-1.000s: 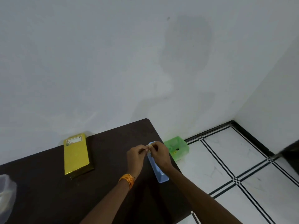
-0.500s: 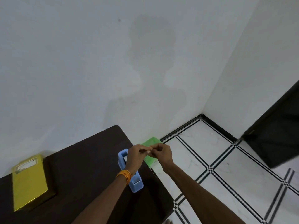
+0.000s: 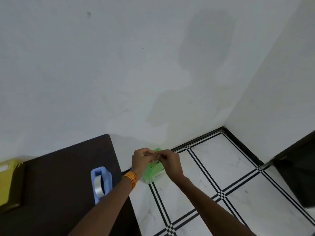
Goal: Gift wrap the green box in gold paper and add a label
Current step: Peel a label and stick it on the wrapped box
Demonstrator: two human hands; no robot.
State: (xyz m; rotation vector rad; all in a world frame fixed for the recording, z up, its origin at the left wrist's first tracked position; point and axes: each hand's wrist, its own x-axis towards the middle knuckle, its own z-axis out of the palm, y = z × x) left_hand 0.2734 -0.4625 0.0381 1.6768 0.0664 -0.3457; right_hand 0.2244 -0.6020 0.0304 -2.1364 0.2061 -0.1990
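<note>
White wall (image 3: 119,65) fills most of the view, corner at right. White tiled floor (image 3: 238,167) with black double lines at lower right. Dark brown table (image 3: 59,176) at lower left, pushed against the wall. A dark object (image 3: 298,171) is cut off at the right edge, can't tell what it is. Gold-wrapped box (image 3: 8,183) lies flat on the table at the far left edge, partly out of frame, with a white label (image 3: 3,167) on its top near the wall end. Blue tape dispenser (image 3: 101,183) stands on the table near its right edge, well apart from the box, with a tape roll (image 3: 98,186) inside. Green plastic container (image 3: 153,172) sits on the floor just beside the table corner. Left hand (image 3: 141,159) and right hand (image 3: 170,160) are raised past the table edge, over the green container, fingers curled, fingertips together and touching each other; cannot tell whether anything is pinched between them, too small. Orange bangles (image 3: 130,178) on the left wrist.
</note>
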